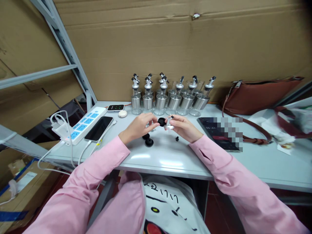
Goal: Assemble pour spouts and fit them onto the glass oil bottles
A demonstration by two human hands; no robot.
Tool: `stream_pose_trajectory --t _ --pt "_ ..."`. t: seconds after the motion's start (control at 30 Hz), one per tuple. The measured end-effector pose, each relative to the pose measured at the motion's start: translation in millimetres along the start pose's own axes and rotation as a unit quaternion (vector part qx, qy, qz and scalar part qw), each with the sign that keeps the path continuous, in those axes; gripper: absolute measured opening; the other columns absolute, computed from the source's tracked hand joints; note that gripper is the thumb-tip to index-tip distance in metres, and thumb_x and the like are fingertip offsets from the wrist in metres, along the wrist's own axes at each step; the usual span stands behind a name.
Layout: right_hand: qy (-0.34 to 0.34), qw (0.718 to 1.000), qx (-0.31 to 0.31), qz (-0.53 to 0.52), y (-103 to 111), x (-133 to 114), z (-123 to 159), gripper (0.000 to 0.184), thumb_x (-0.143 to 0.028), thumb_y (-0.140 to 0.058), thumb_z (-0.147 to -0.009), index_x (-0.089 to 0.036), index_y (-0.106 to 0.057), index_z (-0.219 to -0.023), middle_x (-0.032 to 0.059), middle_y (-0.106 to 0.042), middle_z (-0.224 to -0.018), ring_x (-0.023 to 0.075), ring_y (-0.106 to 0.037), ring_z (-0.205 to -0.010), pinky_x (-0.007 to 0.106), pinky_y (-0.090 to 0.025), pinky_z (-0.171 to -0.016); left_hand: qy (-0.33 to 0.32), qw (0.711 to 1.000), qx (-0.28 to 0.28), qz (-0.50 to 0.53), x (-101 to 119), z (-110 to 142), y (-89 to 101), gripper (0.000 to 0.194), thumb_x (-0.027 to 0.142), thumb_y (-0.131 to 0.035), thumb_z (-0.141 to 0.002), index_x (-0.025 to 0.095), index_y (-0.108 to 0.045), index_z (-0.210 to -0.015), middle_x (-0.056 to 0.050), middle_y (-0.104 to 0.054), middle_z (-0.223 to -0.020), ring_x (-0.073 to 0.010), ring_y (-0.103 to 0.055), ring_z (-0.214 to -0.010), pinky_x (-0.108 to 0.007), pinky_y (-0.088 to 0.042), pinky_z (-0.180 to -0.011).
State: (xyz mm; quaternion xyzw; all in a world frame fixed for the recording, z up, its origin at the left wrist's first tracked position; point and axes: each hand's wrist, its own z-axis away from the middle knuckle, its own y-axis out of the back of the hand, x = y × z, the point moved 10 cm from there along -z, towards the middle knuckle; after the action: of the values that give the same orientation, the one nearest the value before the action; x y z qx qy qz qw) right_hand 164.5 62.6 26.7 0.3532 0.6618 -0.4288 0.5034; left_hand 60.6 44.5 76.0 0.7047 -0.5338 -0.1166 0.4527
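My right hand (183,126) is closed around a silver pour spout (170,123) with a black flip top. My left hand (142,125) is curled, with fingertips and thumb meeting at the edge of a black round cap (161,122) between the two hands. Something clear shows among the left fingers, too hidden to name. Below the left hand, two more black round stoppers lie on the table, the nearer stopper (149,142) touching or overlapping the farther one (146,136). A small black piece (177,138) lies under the right hand.
Glass and steel oil bottles (161,101) with pour spouts stand in rows behind my hands. To the left are a power strip (85,123), a phone (99,128) and a round white case (123,113). At right lie a dark tablet-like device (214,133) and a brown bag (258,96).
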Motion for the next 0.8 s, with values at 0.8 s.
stream_pose_trajectory --t 0.8 --pt "0.08 0.985 0.152 -0.026 35 -12 1 0.024 -0.04 -0.075 -0.062 -0.027 -0.065 -0.08 -0.0029 -0.065 -0.088 0.0137 -0.06 -0.088 0.032 -0.048 -0.086 0.022 0.996 0.055 0.06 2 4 1.0 0.011 0.023 -0.037 -0.091 0.019 -0.043 -0.083 -0.005 -0.058 -0.091 -0.0133 -0.055 -0.079 -0.027 -0.044 -0.074"
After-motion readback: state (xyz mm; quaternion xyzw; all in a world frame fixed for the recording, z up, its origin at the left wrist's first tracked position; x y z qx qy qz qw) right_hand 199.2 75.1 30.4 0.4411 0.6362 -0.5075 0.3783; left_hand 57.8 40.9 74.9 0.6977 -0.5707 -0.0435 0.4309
